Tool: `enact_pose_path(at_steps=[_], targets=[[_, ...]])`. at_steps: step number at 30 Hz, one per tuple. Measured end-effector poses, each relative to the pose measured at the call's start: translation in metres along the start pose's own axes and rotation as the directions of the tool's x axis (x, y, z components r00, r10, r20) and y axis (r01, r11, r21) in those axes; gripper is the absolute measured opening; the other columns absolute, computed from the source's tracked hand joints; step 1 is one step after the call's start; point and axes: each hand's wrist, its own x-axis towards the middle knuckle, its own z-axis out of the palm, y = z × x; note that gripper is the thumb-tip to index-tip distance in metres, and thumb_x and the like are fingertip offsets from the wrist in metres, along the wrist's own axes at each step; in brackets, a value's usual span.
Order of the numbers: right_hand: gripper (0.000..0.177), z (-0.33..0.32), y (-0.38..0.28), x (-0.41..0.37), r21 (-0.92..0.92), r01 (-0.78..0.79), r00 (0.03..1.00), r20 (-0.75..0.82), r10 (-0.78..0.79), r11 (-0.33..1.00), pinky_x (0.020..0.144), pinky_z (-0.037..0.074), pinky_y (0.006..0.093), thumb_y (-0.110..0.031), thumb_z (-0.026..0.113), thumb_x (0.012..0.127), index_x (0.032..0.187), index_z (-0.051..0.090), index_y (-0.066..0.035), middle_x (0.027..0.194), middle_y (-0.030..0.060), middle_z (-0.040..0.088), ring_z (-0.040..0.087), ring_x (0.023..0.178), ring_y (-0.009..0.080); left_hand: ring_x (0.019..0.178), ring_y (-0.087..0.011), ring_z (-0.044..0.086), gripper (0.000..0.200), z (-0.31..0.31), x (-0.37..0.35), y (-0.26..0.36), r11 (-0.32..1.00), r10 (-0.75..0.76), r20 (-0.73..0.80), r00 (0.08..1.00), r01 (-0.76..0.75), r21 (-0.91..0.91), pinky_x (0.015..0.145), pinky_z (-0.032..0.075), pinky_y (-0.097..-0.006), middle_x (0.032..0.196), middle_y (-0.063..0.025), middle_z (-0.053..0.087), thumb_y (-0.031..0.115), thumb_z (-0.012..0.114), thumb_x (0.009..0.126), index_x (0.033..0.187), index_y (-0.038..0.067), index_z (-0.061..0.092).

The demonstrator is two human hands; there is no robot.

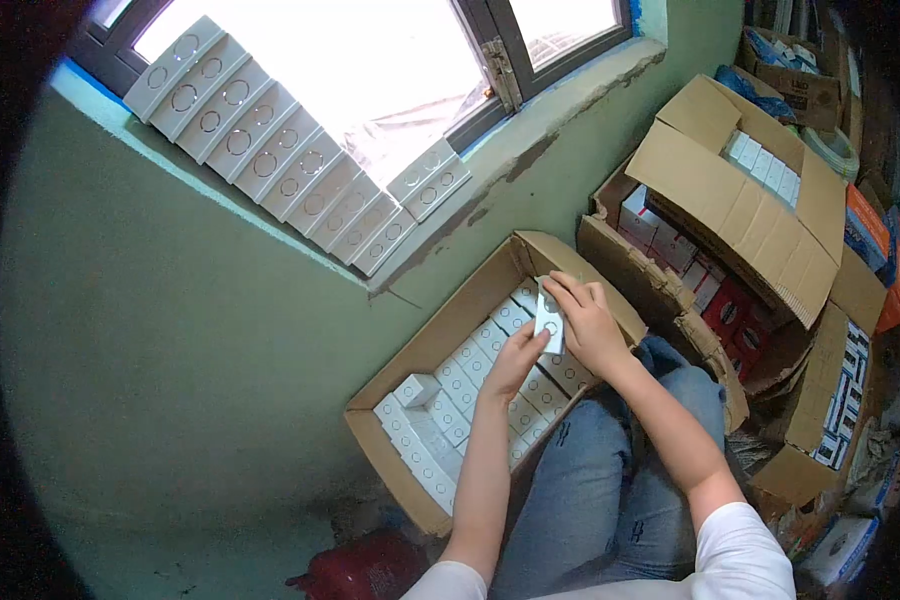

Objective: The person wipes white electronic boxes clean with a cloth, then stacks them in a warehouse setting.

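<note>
A white plastic electrical box (548, 318) with round knockout circles is held up between my two hands, above an open carton. My left hand (515, 362) grips its lower end, fingers closed round it. At its upper end, my right hand (588, 322) curls its fingers over the edge. Rows of similar white boxes (455, 380) fill much of the cardboard carton (402, 482) below. One white box (417, 390) sits higher than the others near the carton's left side. My hands hide part of the rows.
A leaning row of white boxes (260, 140) lines the windowsill, with a short stack (430, 180) beside it. Cartons (740, 215) holding packaged goods crowd the right, next to my knees. A dark red object (365, 570) lies on the floor at the bottom.
</note>
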Motion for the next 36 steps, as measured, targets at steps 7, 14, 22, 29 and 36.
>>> enact_pose_path(at_steps=[7,14,22,29,36], targets=[[0.049,0.01,0.005,-0.014,-0.049,-0.005,0.99,0.141,0.011,0.999,0.093,0.045,0.0423,-0.001,0.059,0.074,0.123,0.056,-0.007,0.129,0.01,0.053,0.05,0.103,0.0376,0.125,-0.0226,0.044,0.076,0.01,-0.003,0.007,0.982,-0.148,-0.044,0.988,0.152,0.108,0.1,0.037,-0.0336,0.135,-0.0175,0.043,0.008,0.065,0.084,0.146,0.002,0.021],[0.05,0.024,0.008,-0.02,0.093,-0.061,0.988,0.151,0.047,0.994,0.091,0.043,0.0403,0.003,0.051,0.077,0.127,0.052,-0.004,0.124,0.0136,0.057,0.05,0.099,0.038,0.098,-0.0148,0.055,0.041,-0.012,0.013,-0.022,0.995,-0.061,-0.249,0.967,0.08,0.067,0.086,0.043,-0.0306,0.106,-0.0083,0.062,0.021,0.047,0.094,0.131,0.002,0.047],[0.05,0.03,-0.027,-0.023,0.222,0.04,0.982,0.173,-0.08,0.974,0.094,0.038,0.0408,0.001,0.049,0.079,0.129,0.049,0.001,0.127,0.0187,0.056,0.052,0.111,0.0352,0.073,-0.0136,0.059,0.058,-0.002,0.009,-0.023,0.969,0.179,-0.629,0.756,-0.026,0.245,0.071,0.047,-0.0285,0.08,-0.0042,0.065,0.049,0.034,0.101,0.088,0.002,0.065],[0.049,0.026,-0.027,-0.016,0.031,0.137,0.984,0.108,-0.139,0.99,0.092,0.041,0.0409,0.002,0.053,0.077,0.126,0.053,-0.002,0.126,0.0156,0.058,0.055,0.094,0.0365,0.063,-0.0098,0.051,0.059,0.003,0.016,-0.025,0.942,0.336,-0.691,0.64,-0.248,0.227,0.059,0.042,-0.0269,0.071,-0.0002,0.058,0.051,0.033,0.101,0.077,0.005,0.061],[0.045,0.029,-0.008,-0.013,-0.004,0.014,0.984,0.175,-0.013,1.0,0.086,0.046,0.0427,-0.002,0.053,0.075,0.12,0.056,0.0,0.123,0.0151,0.06,0.053,0.095,0.039,0.065,-0.0109,0.049,0.055,0.016,0.004,-0.008,0.924,0.35,-0.698,0.624,-0.107,0.368,0.06,0.042,-0.0288,0.068,-0.0003,0.053,0.048,0.034,0.102,0.076,0.005,0.057]])
